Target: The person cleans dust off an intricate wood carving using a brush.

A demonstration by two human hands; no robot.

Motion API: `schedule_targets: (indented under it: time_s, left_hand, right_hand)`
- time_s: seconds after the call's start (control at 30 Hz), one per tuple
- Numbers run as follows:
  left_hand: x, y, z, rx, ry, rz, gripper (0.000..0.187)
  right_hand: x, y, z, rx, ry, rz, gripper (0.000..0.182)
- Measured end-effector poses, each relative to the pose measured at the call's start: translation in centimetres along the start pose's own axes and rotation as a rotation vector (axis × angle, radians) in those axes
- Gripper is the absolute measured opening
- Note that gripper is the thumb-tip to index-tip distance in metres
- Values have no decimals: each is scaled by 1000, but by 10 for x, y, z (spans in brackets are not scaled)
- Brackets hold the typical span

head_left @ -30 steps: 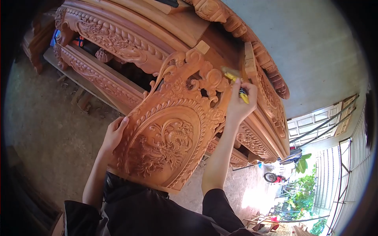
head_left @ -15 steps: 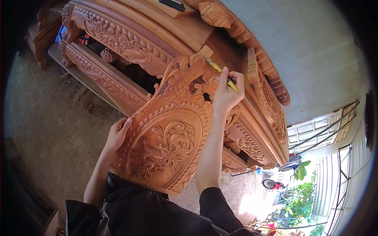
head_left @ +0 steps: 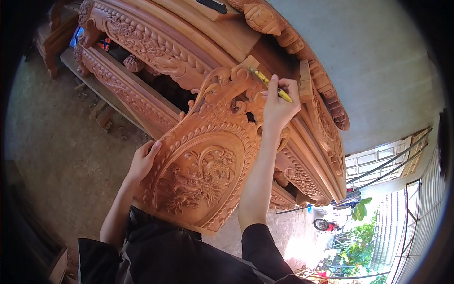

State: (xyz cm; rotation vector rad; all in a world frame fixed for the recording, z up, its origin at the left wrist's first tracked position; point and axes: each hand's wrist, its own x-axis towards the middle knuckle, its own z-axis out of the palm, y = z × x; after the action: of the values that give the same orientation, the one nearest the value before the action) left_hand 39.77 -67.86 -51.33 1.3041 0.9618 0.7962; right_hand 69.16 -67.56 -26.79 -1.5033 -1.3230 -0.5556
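Note:
A carved wooden panel (head_left: 196,177) with an oval relief and a scrolled top leans from my lap against a large carved piece of furniture. My left hand (head_left: 144,161) is closed on the panel's left edge, thumb on the front face. Over the panel's upper right, my right hand (head_left: 282,102) pinches a slim brush with a yellow handle (head_left: 284,95). Its tip lies right at the scroll near the panel's top corner, beside a plain wooden block end (head_left: 251,62).
The carved wooden furniture (head_left: 142,42) stretches behind the panel. A dark object (head_left: 213,5) lies on its top. Wood scraps (head_left: 101,116) lie on the floor at left. A grey wall (head_left: 378,71) rises at right, and a motorbike (head_left: 323,225) stands outside.
My right hand has shifted slightly right and down, and the brush tip has moved a little along the scroll. My left hand keeps its place on the panel's edge.

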Motion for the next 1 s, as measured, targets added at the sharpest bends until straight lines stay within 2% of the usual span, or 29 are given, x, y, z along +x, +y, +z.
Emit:
schedule_targets:
  time_s: [0.03, 0.1, 0.13, 0.2, 0.23, 0.3, 0.33, 0.4, 0.43, 0.47, 0.5, 0.53, 0.6, 0.63, 0.7, 0.73, 0.8, 0.83, 0.9, 0.93, 1.0]
  left_hand:
    - [1, -3, 0, 33, -1, 6, 47]
    - [2, -4, -3, 71, 1, 9, 48]
    - [2, -2, -3, 75, -10, -13, 49]
    - [1, 5, -3, 76, -14, -38, 50]
    - [0, 11, -3, 44, -29, -76, 50]
    - [0, 10, -3, 7, -33, -116, 50]
    - [2, 1, 0, 35, 7, -42, 49]
    - [1, 5, -2, 64, 44, 28, 49]
    - [0, 10, -4, 32, -3, -48, 49]
    - [-2, 15, -5, -1, -51, -123, 49]
    - [-2, 14, -4, -3, -50, -125, 49]
    - [-1, 12, -4, -1, -47, -136, 50]
    - [1, 4, -4, 0, -43, -151, 51]
    - [3, -3, -3, 29, -30, -96, 51]
    - [5, -6, -3, 57, -17, -41, 52]
    - [5, -5, -3, 55, -24, -57, 52]
    - [3, -2, -4, 53, -32, -75, 52]
    - [2, 0, -3, 36, -30, -90, 52]
    - [1, 2, -2, 18, -31, -105, 53]
    - [1, 2, -2, 43, -18, -83, 53]
    - [1, 1, -2, 72, -12, -62, 53]
  right_hand:
    - [0, -3, 1, 1, 0, 2, 23]
    - [2, -34, 4, 431, -95, 289, 22]
    - [4, -34, 8, 435, -96, 290, 22]
    - [13, -32, 17, -120, -14, -122, 20]
    - [18, -32, 20, -115, -19, -125, 20]
    - [29, -34, 25, 36, -164, 3, 19]
    - [33, -35, 27, 41, -170, 3, 19]
    - [40, -39, 28, -51, -243, -51, 19]
    - [44, -41, 27, -53, -246, -49, 19]
    - [48, -44, 26, -183, -223, -109, 18]
    - [51, -47, 24, -310, -198, -171, 18]
    - [55, -51, 23, -308, -200, -173, 18]
    - [60, -56, 20, 236, -469, 321, 15]
    - [61, -51, 22, 235, -469, 321, 15]
    - [62, -40, 29, -392, -158, -345, 16]
    - [62, -34, 29, -392, -160, -346, 16]
    - [62, -36, 29, -62, -365, -45, 16]
    - [61, -37, 26, -64, -366, -43, 16]
    - [61, -49, 19, 68, -426, 145, 17]
    - [60, -47, 20, 65, -426, 149, 17]
    - [59, -42, 25, 77, -370, -6, 17]
